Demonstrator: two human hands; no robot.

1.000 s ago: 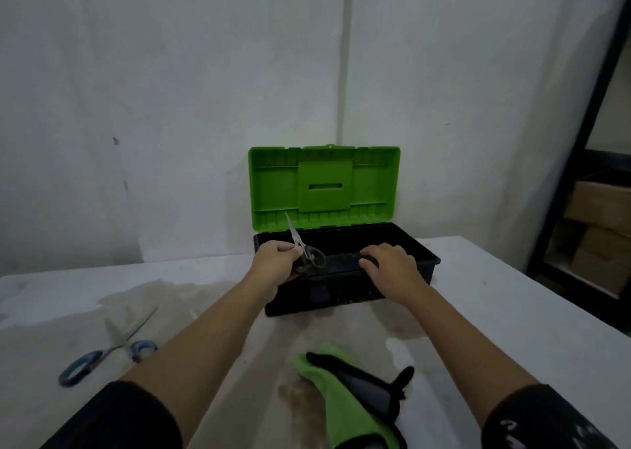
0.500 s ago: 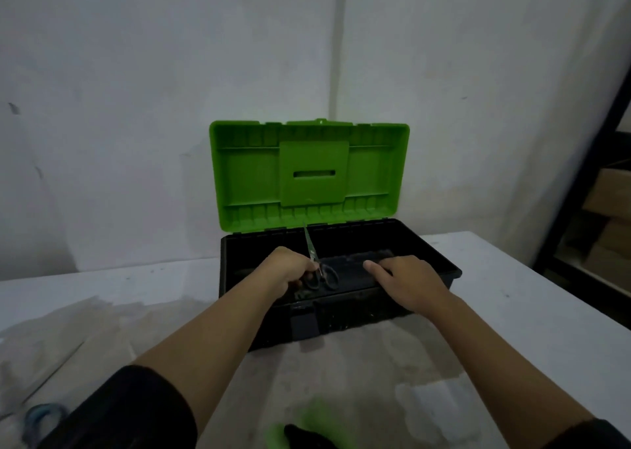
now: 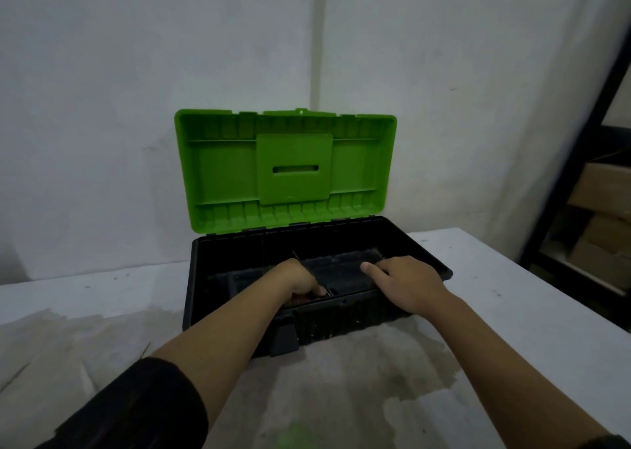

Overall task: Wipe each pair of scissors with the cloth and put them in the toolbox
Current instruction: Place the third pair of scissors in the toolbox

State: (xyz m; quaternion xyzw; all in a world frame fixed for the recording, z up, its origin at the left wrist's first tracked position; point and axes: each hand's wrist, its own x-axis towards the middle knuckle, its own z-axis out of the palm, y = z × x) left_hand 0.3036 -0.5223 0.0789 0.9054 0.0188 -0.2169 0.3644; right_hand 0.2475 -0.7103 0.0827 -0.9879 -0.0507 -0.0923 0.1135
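Black toolbox, green lid upright, on a white table. Left hand is inside the box, fingers curled round the scissors, blade slanting up. Right hand rests loosely on the front rim, gripping nothing.

**Dim, soft, smeared**

Glowing brightest on the green lid of the toolbox, sinking to near-black inside it. Casting faint, soft shadows in front of the toolbox. Bending and smearing toward the frame edge right of the toolbox; blurring below it, near the bottom border.
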